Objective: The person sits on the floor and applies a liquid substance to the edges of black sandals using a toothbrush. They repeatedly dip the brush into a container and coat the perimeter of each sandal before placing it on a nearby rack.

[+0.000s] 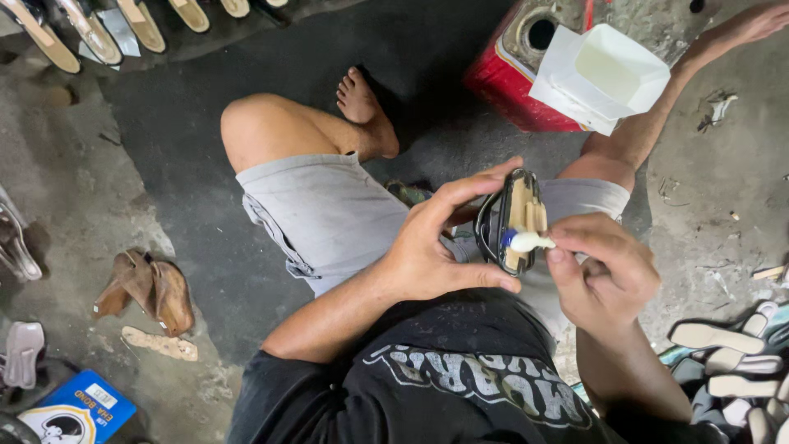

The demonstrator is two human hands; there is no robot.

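the person is sitting on the floor, looking down at both hands in front of the lap. the left hand is holding a black sandal upright, its grip closed around it: the thumb is lying along the near lower edge and the fingers are wrapping over the top and the far side. a tan piece is showing inside the black rim of the sandal. the right hand is pinching a small white tube with a blue collar between thumb and fingertips, so that grip is closed on the tube, and the tube's tip is touching the tan inner part of the sandal, about midway down. the sandal is hovering above the grey shorts, between the two bent knees.

a white open box is sitting on a red can just beyond the right knee. a bare foot is resting on the dark mat beyond the left thigh. a pair of brown sandals is lying on the floor to the left, with a flat pale sole just beside them. a row of soles is lining the top left edge. a blue box is lying at the bottom left corner. pale soles are piling up at the lower right, near the right forearm.
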